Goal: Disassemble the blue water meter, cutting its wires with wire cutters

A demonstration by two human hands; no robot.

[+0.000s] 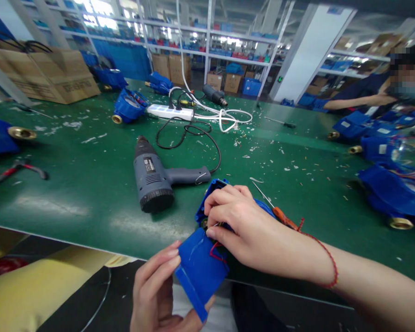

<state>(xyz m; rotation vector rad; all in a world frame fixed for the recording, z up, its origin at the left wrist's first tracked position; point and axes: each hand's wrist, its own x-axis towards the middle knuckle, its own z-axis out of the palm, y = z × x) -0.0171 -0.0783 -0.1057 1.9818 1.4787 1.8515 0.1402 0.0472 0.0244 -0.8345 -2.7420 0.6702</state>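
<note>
My left hand grips a flat blue plastic cover by its edge and tilts it at the table's front edge. Behind the cover, a blue housing stands open on the table, partly hidden by my right hand. The fingers of that hand are pinched together at the housing's mouth, near some thin wires; what sits between the fingertips is hidden. A red wire runs beside the cover. Just right of my right hand lies a screwdriver with an orange handle.
A grey heat gun lies left of the housing, its cord trailing to a white power strip. Blue meters with brass fittings line the right side; others stand left. Pliers lie far left. Across the table sits a co-worker.
</note>
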